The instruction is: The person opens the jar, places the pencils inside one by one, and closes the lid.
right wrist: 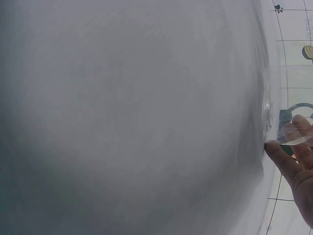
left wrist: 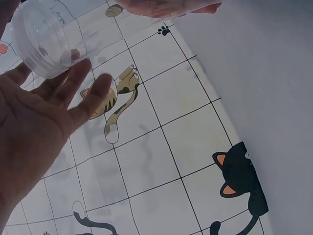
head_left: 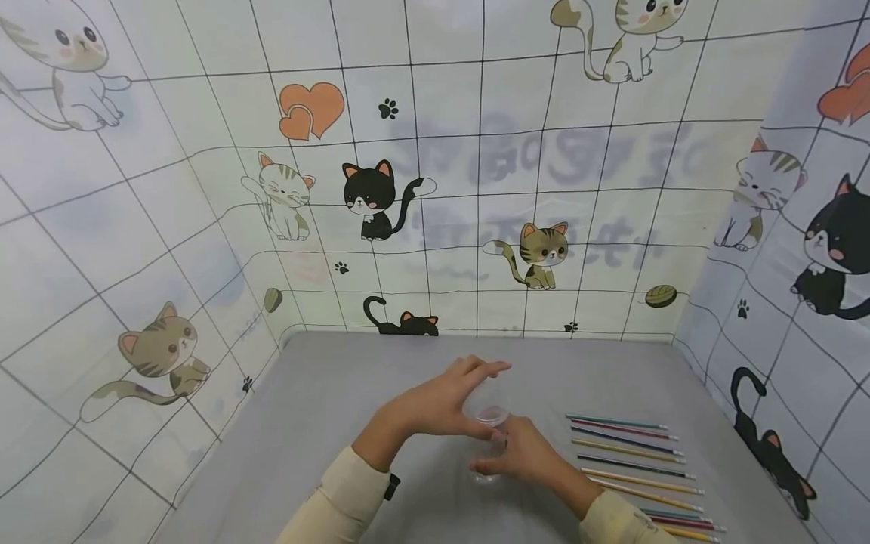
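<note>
A clear plastic jar [head_left: 492, 415] stands on the grey table in the head view, its wide ringed top, a rim or a lid, uppermost. My right hand [head_left: 533, 453] grips the jar's body low down, thumb and fingers around it. Just left of the top is my left hand [head_left: 442, 397], fingers stretched out above and thumb close to the jar. The left wrist view shows the jar's ringed top [left wrist: 41, 41] beside spread left fingers [left wrist: 90, 98]; whether they touch it I cannot tell. Only part of the right hand [right wrist: 298, 169] appears at the right wrist view's edge.
Several pencils [head_left: 632, 457] lie in a loose row on the right of the grey table [head_left: 326, 400]. Behind and at both sides hangs a white grid-patterned cloth [head_left: 448, 189] with printed cats. A small black object [head_left: 392, 486] sits at the left cuff.
</note>
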